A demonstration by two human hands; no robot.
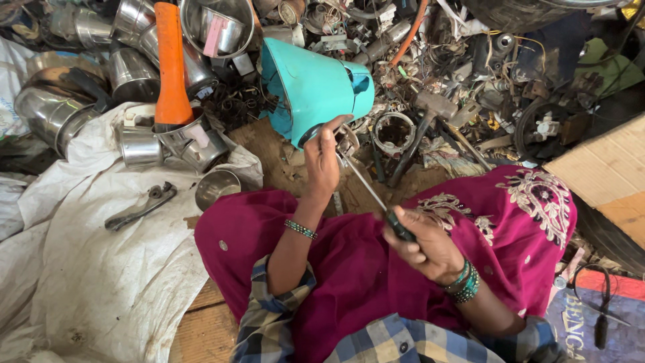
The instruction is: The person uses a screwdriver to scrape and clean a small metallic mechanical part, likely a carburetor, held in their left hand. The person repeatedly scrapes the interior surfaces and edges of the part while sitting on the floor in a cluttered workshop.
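My left hand grips the lower rim of a turquoise plastic appliance housing, holding it tilted on its side above the ground. My right hand is closed around the dark handle of a long screwdriver. Its thin metal shaft runs up and left, with the tip at the underside of the housing just beside my left fingers. Both wrists wear green bangles, and a magenta embroidered cloth covers my lap below the hands.
Steel pots and cups lie heaped at the upper left with an orange-handled tool standing among them. A hammer, wires and scrap parts crowd the top. A metal wrench rests on white sacking. Cardboard sits at right.
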